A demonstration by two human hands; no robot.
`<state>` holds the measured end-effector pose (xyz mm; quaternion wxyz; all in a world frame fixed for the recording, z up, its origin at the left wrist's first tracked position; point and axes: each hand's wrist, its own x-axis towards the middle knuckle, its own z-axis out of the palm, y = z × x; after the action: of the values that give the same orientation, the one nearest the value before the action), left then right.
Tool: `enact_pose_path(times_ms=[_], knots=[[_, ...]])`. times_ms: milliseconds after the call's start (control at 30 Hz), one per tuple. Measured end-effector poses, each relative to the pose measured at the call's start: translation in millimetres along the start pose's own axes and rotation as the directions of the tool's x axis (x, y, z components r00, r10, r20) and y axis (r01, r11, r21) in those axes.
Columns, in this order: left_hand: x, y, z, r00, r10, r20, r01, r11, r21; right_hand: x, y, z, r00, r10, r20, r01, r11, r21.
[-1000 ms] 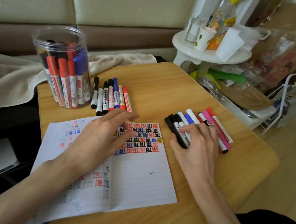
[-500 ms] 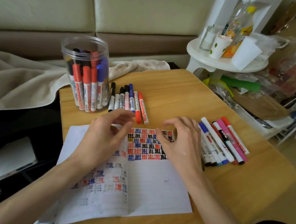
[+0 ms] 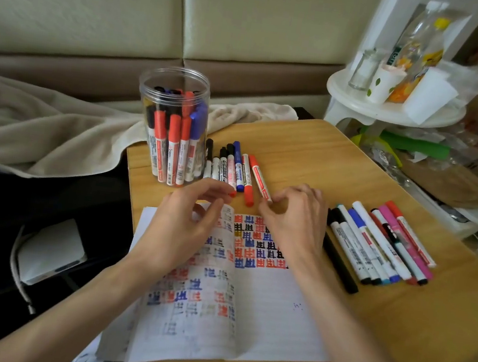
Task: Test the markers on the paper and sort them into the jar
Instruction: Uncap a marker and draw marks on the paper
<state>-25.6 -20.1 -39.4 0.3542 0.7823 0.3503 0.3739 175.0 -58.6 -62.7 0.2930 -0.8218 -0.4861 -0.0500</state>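
Note:
A clear plastic jar holding several red, blue and black markers stands at the table's back left. A row of markers lies just right of it. My right hand pinches the near end of the rightmost red marker in that row, which still rests on the table. My left hand hovers over the top of the open notebook, fingers apart, index tip by the row's near ends. Red, blue and black test marks cover the pages. A second group of markers lies to the right.
A loose black marker lies beside the notebook's right edge. A beige blanket drapes behind the wooden table. A white stool with cups and bottles stands at the back right, with clutter beyond. A white device sits low on the left.
My right hand left the right-hand marker group, crossed the notebook and reached the red marker by the jar. My left hand lifted off the page and curled toward the same row.

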Motion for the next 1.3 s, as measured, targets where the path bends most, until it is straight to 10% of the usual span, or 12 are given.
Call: enact_pose_path(times_ms=[233,700,1300], knots=[[3.7,0.1,11.3,0.998,0.044,0.046,-0.046,0.998,0.043,-16.6,16.6,-41.8,0.972,0.156,-0.178,-0.059,0.888,0.455],[0.2,12.9,36.5,0.971,0.189,0.145,-0.219,0.947,0.234,-52.6,26.9,-87.8,0.947,0.252,0.201,-0.285,0.365,0.886],[1.5,37.3,36.2,0.909,0.145,0.391,-0.167,0.986,0.021,-66.1,28.8,-87.8,0.966,0.075,0.248,-0.256,0.421,0.870]])
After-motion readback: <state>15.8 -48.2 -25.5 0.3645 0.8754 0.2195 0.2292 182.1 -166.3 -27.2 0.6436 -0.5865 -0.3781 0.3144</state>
